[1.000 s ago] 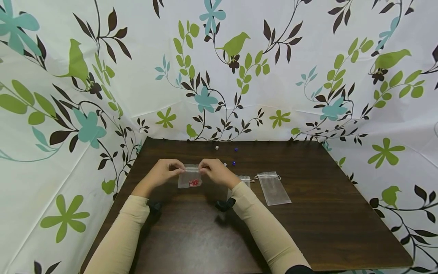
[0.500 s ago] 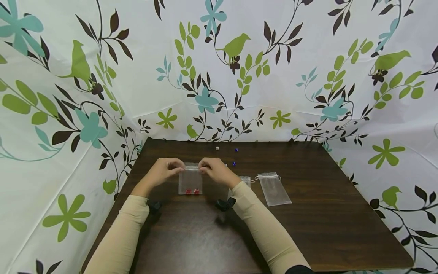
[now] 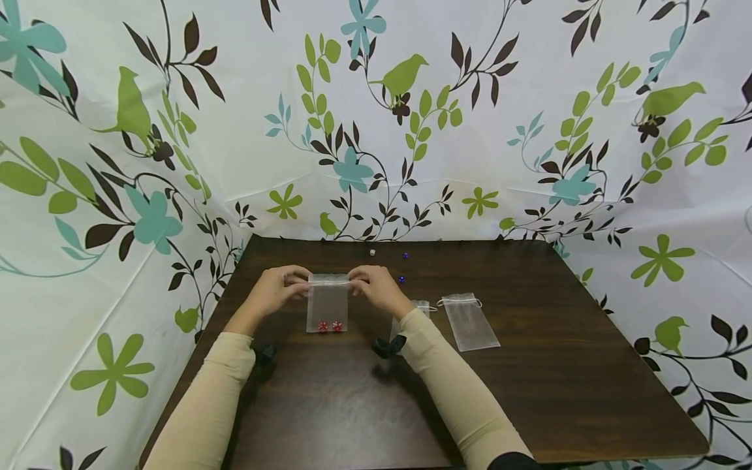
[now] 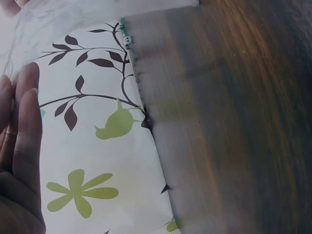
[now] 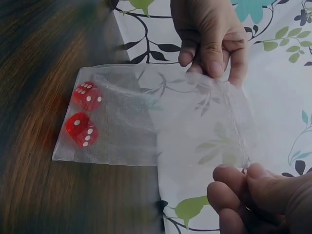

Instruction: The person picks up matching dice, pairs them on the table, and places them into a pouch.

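A sheer white drawstring pouch (image 3: 328, 303) hangs upright between my two hands, two red dice (image 5: 85, 112) lying along its bottom seam. My left hand (image 3: 275, 290) pinches one side of the pouch near its gathered top. On the opposite side, the thumb and forefinger of my right hand (image 3: 378, 288) pinch the drawstring end. The right wrist view shows both hands at the cord line and white pips on the dice. In the left wrist view, part of the sheer fabric (image 4: 97, 14) crosses the top, beside the left fingers (image 4: 27, 131).
Two more sheer pouches lie on the dark wooden table (image 3: 558, 378): one flat pouch (image 3: 470, 323) at right and another pouch (image 3: 420, 305) partly behind the right forearm. Farther back are a white die (image 3: 373, 252), a blue die (image 3: 405, 255) and a nearer blue die (image 3: 401, 279).
The pouch bottom has dropped and straightened, and the red dice have spread from one clump to side by side. My hands have moved slightly apart and up, uncovering the pouch's top.
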The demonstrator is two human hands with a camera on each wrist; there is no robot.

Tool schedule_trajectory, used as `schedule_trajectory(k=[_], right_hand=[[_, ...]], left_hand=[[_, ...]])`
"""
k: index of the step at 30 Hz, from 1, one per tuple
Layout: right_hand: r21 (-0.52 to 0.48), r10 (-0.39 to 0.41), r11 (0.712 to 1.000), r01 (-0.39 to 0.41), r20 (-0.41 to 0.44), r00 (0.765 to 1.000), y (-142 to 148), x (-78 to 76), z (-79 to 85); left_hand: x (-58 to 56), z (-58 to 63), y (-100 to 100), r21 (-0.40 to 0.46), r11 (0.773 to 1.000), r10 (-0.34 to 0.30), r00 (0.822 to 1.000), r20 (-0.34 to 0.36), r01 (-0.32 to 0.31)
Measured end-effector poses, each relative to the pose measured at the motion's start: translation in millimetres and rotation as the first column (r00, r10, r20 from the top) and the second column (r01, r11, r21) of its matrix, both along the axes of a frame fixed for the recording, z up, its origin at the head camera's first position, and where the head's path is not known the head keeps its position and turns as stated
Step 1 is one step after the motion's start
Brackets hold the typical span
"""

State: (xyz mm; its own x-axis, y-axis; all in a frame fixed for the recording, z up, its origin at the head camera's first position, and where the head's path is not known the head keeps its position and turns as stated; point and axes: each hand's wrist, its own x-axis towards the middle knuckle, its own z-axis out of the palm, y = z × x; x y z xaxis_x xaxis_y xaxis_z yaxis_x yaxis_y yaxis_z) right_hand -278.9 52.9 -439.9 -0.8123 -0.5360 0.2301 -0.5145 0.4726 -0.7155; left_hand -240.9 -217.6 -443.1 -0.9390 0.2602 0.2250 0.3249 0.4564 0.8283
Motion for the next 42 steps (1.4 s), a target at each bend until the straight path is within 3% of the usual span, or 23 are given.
schedule_trajectory(k=[8, 19, 30, 42], right_hand=[[-0.028, -0.008, 1.000, 0.009, 0.024, 1.000, 4, -8.1, -6.5], [-0.198, 0.027, 0.980, 0.015, 0.210, 0.977, 8, -15.1, -18.1], [-0.334, 0.067, 0.941, 0.059, 0.355, 0.932, 11, -17.1, -24.7], [-0.418, 0.097, 0.901, 0.119, 0.459, 0.883, 13, -20.3, -29.5]], left_hand=[[-3.4, -0.2, -3, -0.001, 1.000, 0.027, 0.999, 0.022, -0.027], [-8.8, -7.6, -7, 0.140, 0.989, 0.028, 0.991, 0.130, -0.046], [-10.0, -15.1, -13, 0.324, 0.944, -0.011, 0.975, 0.223, -0.063], [-13.0, -24.7, -17, 0.410, 0.905, -0.020, 0.951, 0.309, -0.114]])
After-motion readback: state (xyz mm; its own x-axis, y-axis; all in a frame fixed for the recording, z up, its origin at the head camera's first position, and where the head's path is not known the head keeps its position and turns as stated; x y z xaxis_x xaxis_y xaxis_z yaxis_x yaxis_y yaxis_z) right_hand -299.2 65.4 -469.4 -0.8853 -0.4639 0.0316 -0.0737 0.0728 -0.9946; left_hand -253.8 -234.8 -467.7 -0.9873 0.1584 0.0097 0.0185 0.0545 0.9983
